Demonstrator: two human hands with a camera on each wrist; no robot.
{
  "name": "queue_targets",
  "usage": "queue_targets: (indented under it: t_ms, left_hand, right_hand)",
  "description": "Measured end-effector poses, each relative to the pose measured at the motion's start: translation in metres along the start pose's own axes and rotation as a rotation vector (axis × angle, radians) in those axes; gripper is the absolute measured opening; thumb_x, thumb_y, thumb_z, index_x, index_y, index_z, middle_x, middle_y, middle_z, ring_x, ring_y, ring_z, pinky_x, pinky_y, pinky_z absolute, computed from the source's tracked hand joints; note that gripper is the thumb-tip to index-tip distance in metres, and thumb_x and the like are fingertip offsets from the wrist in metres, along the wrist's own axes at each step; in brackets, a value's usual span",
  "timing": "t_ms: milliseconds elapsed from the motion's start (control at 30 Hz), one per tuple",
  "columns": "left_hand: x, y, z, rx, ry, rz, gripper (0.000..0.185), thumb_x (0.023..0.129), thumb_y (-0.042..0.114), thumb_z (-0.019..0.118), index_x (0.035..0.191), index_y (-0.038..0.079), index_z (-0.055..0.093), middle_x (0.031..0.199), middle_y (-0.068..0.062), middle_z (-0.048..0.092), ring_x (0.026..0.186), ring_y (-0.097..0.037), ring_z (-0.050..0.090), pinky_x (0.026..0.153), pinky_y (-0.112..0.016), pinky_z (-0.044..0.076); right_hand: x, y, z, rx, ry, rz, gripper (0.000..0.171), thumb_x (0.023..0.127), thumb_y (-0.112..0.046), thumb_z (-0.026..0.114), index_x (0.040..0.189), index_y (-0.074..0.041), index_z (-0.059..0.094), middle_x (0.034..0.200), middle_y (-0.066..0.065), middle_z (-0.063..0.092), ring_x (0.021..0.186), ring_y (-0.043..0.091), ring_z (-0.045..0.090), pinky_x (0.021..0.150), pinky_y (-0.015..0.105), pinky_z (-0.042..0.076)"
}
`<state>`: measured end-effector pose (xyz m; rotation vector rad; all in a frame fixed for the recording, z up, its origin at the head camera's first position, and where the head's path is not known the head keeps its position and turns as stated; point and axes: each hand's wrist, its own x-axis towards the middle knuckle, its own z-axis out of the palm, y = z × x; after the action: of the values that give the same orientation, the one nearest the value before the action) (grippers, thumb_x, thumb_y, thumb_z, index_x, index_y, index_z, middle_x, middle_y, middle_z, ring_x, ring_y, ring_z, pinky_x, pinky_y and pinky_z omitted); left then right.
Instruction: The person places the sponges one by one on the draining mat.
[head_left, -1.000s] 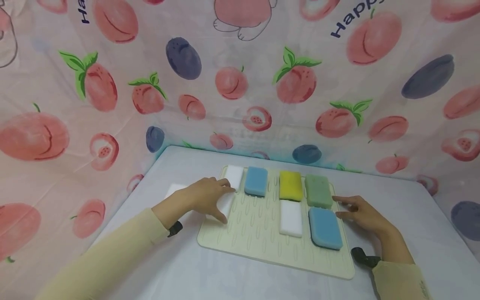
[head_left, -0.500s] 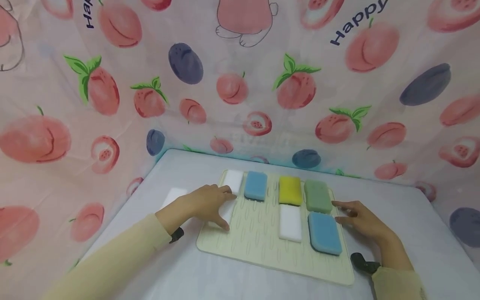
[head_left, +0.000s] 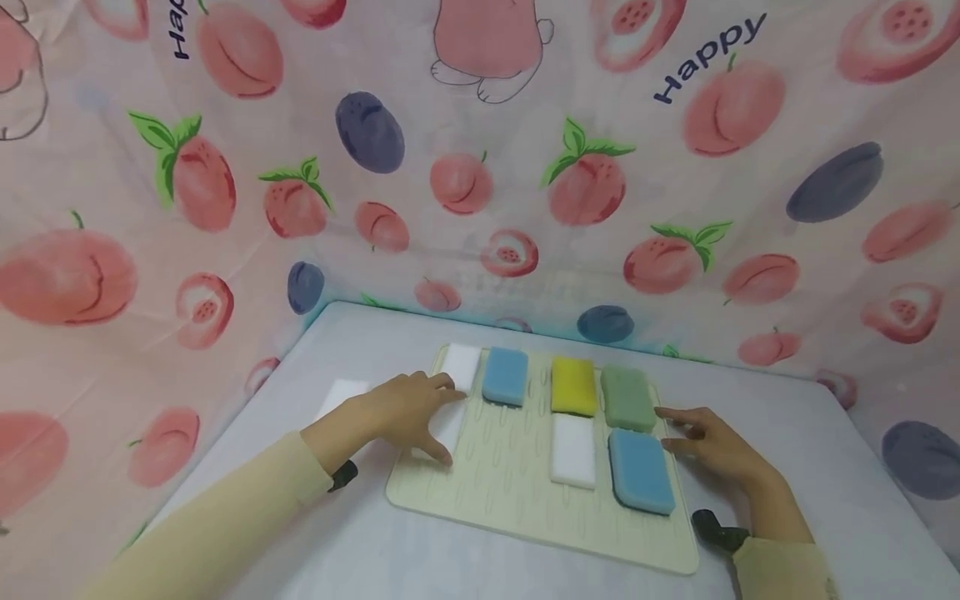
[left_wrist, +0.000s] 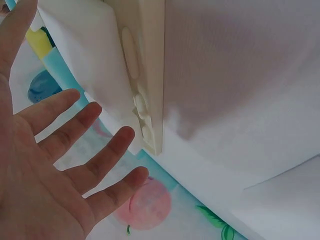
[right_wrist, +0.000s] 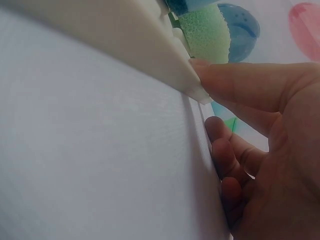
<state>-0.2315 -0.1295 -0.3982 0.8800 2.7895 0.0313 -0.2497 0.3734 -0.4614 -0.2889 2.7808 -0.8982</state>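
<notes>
A cream ridged mat [head_left: 487, 508] lies on the table with several sponges on it. My left hand [head_left: 408, 412] is spread above its left side, over a white sponge [head_left: 450, 429] that it partly hides. In the left wrist view the left fingers [left_wrist: 107, 160] are straight and apart, holding nothing. At the opposite edge, my right hand [head_left: 720, 442] touches the mat's side with thumb and forefinger, beside a green sponge [head_left: 628, 398] and a blue sponge [head_left: 641, 471]. The right wrist view shows a fingertip against the mat's rim [right_wrist: 150, 55], the other fingers loosely bent near the table.
On the mat's back row are another white sponge [head_left: 461, 367], a second blue sponge [head_left: 506, 377] and a yellow sponge [head_left: 573, 386]. A white sponge [head_left: 573, 452] lies in front of the yellow one. Left of the mat is a white block [head_left: 342, 395]. A fruit-print cloth [head_left: 450, 108] hangs behind.
The head view has tilted and shifted slightly, so everything sits a little lower in it. Relative to the mat, both hands and the sponges look unmoved.
</notes>
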Motion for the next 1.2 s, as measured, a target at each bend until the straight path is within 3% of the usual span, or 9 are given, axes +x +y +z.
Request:
queue_targets:
  t_ms: [433, 667, 967, 1200]
  left_hand:
    - [-0.005, -0.006, -0.01, -0.032, 0.001, -0.004, 0.099, 0.073, 0.075, 0.079, 0.154, 0.025, 0.05, 0.151, 0.0, 0.052, 0.123, -0.031, 0.057, 0.101, -0.05, 0.051]
    - [-0.012, -0.016, -0.011, -0.071, 0.012, -0.039, 0.095, 0.076, 0.07, 0.081, 0.153, 0.023, 0.052, 0.152, -0.002, 0.052, 0.129, -0.03, 0.056, 0.106, -0.051, 0.05]
    - [-0.025, -0.034, -0.014, -0.097, 0.027, -0.063, 0.096, 0.076, 0.067, 0.082, 0.154, 0.019, 0.051, 0.153, -0.006, 0.052, 0.132, -0.034, 0.056, 0.107, -0.055, 0.049]
    - [-0.034, -0.052, -0.009, -0.102, 0.045, -0.084, 0.098, 0.076, 0.067, 0.083, 0.154, 0.017, 0.052, 0.153, -0.008, 0.051, 0.133, -0.036, 0.054, 0.107, -0.057, 0.049]
  right_hand:
    - [-0.002, -0.007, -0.004, -0.004, -0.005, 0.023, 0.063, 0.092, -0.031, 0.078, 0.148, -0.011, 0.058, 0.143, 0.026, 0.049, 0.111, 0.031, 0.05, 0.083, 0.037, 0.043]
    - [-0.001, -0.009, -0.003, 0.013, -0.026, 0.039, 0.064, 0.093, -0.031, 0.076, 0.15, -0.01, 0.055, 0.147, 0.028, 0.046, 0.117, 0.037, 0.049, 0.09, 0.05, 0.047]
    - [0.002, -0.007, -0.003, -0.003, -0.022, -0.003, 0.062, 0.092, -0.029, 0.077, 0.148, -0.01, 0.059, 0.146, 0.027, 0.052, 0.113, 0.033, 0.053, 0.085, 0.039, 0.046]
    - [0.004, -0.005, -0.003, -0.002, -0.018, -0.045, 0.059, 0.092, -0.027, 0.078, 0.146, -0.008, 0.06, 0.146, 0.028, 0.055, 0.113, 0.033, 0.056, 0.085, 0.037, 0.046]
